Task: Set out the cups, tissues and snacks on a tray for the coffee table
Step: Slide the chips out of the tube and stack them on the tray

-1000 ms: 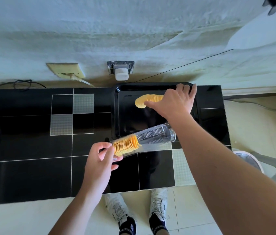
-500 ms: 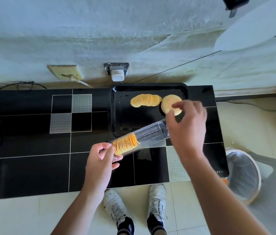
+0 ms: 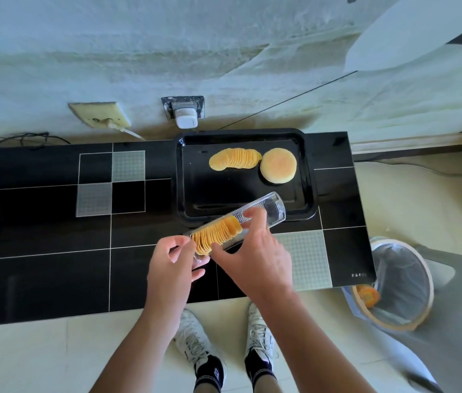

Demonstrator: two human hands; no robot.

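Over the counter, just in front of the tray (image 3: pixel 307 177) — a clear sleeve (image 3: pixel 248 222) of crackers (image 3: pixel 215 234) is lying slantwise, open end far-right toward the tray. Left hand (image 3: pixel 171 268) is pinching the near end; right hand (image 3: pixel 255 253) — nearer the crackers — is gripping the middle.

counter (image 3: pixel 39 279): black tiles, a few grey patterned ones | wall (image 3: pixel 139 52): pale, stained | wall socket (image 3: pixel 99 118): cream plate, white cord plugged in | white adapter (image 3: pixel 186 120): in metal-framed outlet | bin (image 3: pixel 403 285): right of counter, on floor, lined, orange item inside | white shoes (image 3: pixel 195 338): on floor below the counter edge
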